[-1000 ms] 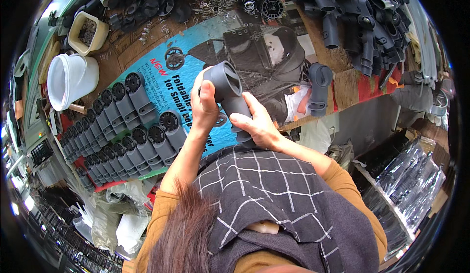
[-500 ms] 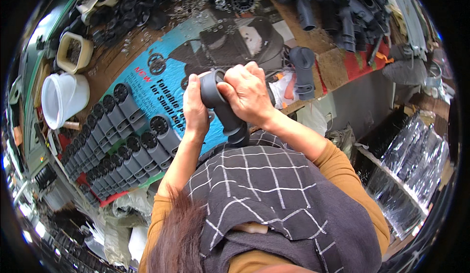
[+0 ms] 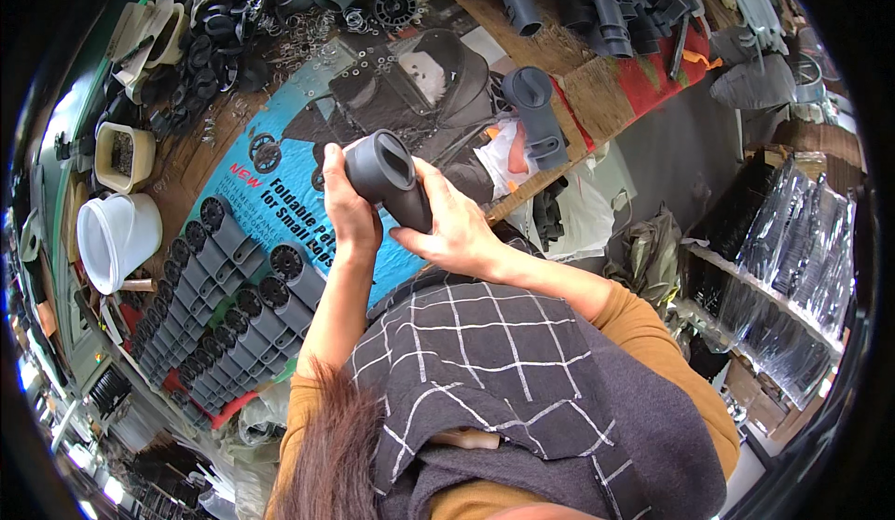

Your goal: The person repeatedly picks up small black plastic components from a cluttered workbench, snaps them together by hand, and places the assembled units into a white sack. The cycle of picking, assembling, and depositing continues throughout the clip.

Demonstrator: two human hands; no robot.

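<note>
Above the bench I hold a dark grey plastic fitting (image 3: 379,167) with a round, slotted head and a tubular body, tilted with its head up. My left hand (image 3: 354,205) grips the left side of the head, thumb along its edge. Round the right side and the body curls my right hand (image 3: 459,228), its fingers closed on the piece. A similar grey fitting (image 3: 533,114) lies beyond my right hand, next to a white plastic bag (image 3: 503,158). Beneath my hands is a blue printed sheet (image 3: 280,184).
Rows of grey fittings with black discs (image 3: 224,268) fill the near left. A white bucket (image 3: 117,240) and a cream tub of small parts (image 3: 124,154) stand at the left edge. Loose springs (image 3: 298,40) and piled grey tubes (image 3: 597,7) lie far off. Wrapped black goods (image 3: 792,268) stand right.
The fitting has turned, so its slotted round face now shows. My right hand has come down from the top of the head to its side and body, fingers less clenched.
</note>
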